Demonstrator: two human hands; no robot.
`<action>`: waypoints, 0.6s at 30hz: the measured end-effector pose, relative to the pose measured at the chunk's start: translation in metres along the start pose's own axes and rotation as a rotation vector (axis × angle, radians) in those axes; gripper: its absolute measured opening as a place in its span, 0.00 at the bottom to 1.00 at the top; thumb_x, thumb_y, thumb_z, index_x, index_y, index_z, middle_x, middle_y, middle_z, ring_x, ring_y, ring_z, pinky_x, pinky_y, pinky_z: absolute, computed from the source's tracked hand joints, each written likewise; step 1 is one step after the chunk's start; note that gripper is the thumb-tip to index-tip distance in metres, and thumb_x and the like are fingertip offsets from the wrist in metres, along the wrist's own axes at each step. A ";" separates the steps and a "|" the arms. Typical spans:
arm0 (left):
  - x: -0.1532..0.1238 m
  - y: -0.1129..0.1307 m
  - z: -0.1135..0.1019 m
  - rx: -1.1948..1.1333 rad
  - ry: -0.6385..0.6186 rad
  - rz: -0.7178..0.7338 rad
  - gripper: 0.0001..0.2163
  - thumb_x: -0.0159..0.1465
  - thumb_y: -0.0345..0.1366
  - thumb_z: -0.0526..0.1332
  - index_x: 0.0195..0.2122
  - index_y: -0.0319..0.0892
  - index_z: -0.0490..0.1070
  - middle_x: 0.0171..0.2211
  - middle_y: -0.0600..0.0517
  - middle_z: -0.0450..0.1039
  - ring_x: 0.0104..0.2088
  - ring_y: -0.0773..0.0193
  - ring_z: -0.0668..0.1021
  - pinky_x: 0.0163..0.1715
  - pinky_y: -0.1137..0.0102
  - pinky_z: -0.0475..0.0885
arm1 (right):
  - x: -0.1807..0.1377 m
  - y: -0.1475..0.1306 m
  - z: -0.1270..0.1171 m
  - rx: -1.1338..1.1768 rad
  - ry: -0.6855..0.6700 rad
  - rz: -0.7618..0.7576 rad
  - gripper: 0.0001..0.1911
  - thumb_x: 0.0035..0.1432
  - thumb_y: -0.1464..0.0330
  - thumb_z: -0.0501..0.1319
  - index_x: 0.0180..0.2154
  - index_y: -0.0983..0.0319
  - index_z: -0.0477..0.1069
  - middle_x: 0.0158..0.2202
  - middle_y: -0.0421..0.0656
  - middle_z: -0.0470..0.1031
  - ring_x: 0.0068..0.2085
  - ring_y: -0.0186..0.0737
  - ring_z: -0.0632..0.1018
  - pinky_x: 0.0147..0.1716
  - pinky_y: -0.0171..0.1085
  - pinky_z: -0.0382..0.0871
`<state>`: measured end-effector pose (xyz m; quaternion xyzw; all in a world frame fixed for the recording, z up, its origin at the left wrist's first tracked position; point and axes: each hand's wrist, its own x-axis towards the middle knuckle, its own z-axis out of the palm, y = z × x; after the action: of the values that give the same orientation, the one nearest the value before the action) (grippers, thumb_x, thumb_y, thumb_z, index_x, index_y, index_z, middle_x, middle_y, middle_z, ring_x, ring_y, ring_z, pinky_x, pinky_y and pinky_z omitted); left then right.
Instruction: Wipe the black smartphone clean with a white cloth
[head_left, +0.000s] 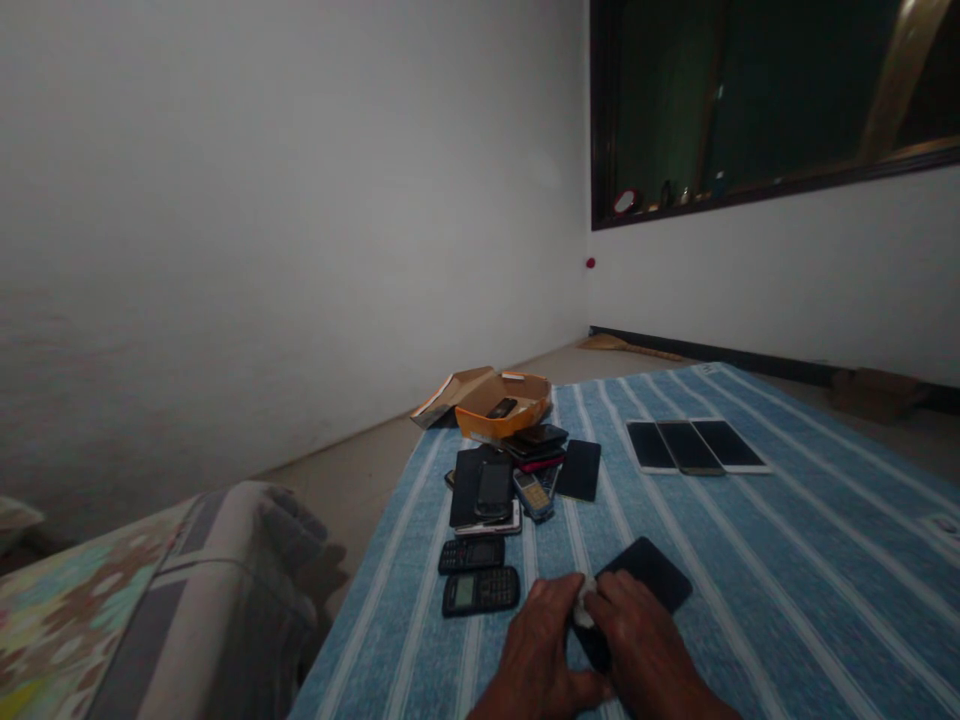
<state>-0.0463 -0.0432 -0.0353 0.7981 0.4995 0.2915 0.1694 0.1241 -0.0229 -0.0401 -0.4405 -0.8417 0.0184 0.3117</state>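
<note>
Left hand (536, 650): knuckles up, fingers curled and pressed together, at the left near edge of the phone; whether it grips the phone is hidden, so I cannot tell
Right hand (646, 648): fingers together, laid over the near end of the phone, fingertips pinching the wad against it
Phone (651, 572): black slab, lying flat and slantwise on the sheet, well nearer the person than the box and a little to its right; far end bare, near end under the right hand
Wad (585, 606): small, white, crumpled, between the two hands, on the phone's left edge
Box (504, 405): orange, open, at the far left edge of the sheet, one small dark handset inside
Pile (517, 468): mixed phones stacked and overlapping, just on the near side of the box
Keypad phones (477, 572): two black ones side by side, flat, nearer the person than the box and beyond the pile
Row (696, 446): three screen phones touching edge to edge, well to the right of the box
Sheet (787, 580): blue with pale stripes, carries the box and all the phones
Bundle (225, 590): grey and patterned fabric, far left of the box and nearer the person
Window (772, 100): dark, high on the wall above and right of the box
</note>
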 end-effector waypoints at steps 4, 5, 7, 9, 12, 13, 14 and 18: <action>0.004 0.009 -0.005 -0.050 -0.048 -0.063 0.44 0.43 0.40 0.76 0.62 0.47 0.59 0.53 0.44 0.71 0.52 0.44 0.74 0.51 0.51 0.71 | 0.007 0.019 -0.022 -0.110 -0.058 0.123 0.19 0.50 0.85 0.55 0.36 0.59 0.76 0.36 0.44 0.75 0.39 0.45 0.72 0.39 0.39 0.59; 0.005 0.011 -0.006 -0.061 -0.055 -0.061 0.45 0.43 0.40 0.76 0.62 0.47 0.59 0.53 0.44 0.71 0.51 0.44 0.73 0.51 0.51 0.71 | 0.008 0.024 -0.027 -0.128 -0.063 0.154 0.20 0.50 0.86 0.54 0.36 0.60 0.76 0.36 0.44 0.75 0.39 0.45 0.72 0.39 0.40 0.60; 0.006 0.012 -0.006 -0.069 -0.050 -0.065 0.45 0.42 0.40 0.76 0.61 0.46 0.59 0.53 0.44 0.71 0.52 0.44 0.73 0.51 0.51 0.70 | 0.009 0.034 -0.034 -0.146 -0.064 0.208 0.20 0.51 0.85 0.53 0.36 0.60 0.76 0.36 0.46 0.75 0.39 0.46 0.72 0.38 0.40 0.60; 0.007 0.013 -0.005 -0.056 -0.038 -0.079 0.45 0.40 0.39 0.77 0.60 0.45 0.61 0.53 0.43 0.71 0.52 0.43 0.73 0.52 0.50 0.69 | 0.009 0.039 -0.037 -0.153 -0.045 0.237 0.19 0.52 0.85 0.53 0.36 0.60 0.76 0.35 0.46 0.74 0.38 0.46 0.72 0.38 0.40 0.60; 0.009 0.014 -0.002 -0.038 -0.027 -0.089 0.44 0.39 0.37 0.77 0.58 0.43 0.62 0.50 0.42 0.73 0.48 0.44 0.74 0.48 0.51 0.71 | 0.005 0.034 -0.032 -0.127 0.015 0.195 0.20 0.51 0.85 0.53 0.37 0.60 0.75 0.36 0.46 0.74 0.39 0.46 0.72 0.39 0.39 0.60; 0.009 0.015 -0.001 -0.036 -0.015 -0.079 0.43 0.39 0.37 0.76 0.57 0.42 0.62 0.48 0.43 0.73 0.47 0.45 0.75 0.46 0.52 0.73 | 0.002 0.029 -0.027 -0.104 0.035 0.155 0.21 0.50 0.85 0.53 0.38 0.60 0.75 0.37 0.45 0.74 0.39 0.45 0.71 0.39 0.39 0.60; 0.009 0.017 -0.001 -0.035 0.005 -0.062 0.41 0.40 0.37 0.76 0.57 0.42 0.63 0.47 0.44 0.74 0.45 0.46 0.75 0.45 0.54 0.73 | 0.000 0.023 -0.021 -0.073 0.056 0.101 0.20 0.50 0.84 0.54 0.39 0.59 0.75 0.36 0.45 0.74 0.38 0.44 0.71 0.39 0.39 0.59; 0.010 0.023 -0.002 -0.036 0.092 0.030 0.34 0.45 0.34 0.71 0.55 0.43 0.64 0.45 0.45 0.75 0.43 0.50 0.76 0.44 0.57 0.73 | -0.010 0.005 0.001 0.030 0.106 -0.045 0.15 0.45 0.81 0.60 0.33 0.59 0.74 0.33 0.42 0.73 0.35 0.42 0.69 0.35 0.38 0.57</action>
<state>-0.0282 -0.0443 -0.0179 0.7881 0.4894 0.3393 0.1559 0.1317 -0.0273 -0.0473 -0.4170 -0.8334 0.0008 0.3626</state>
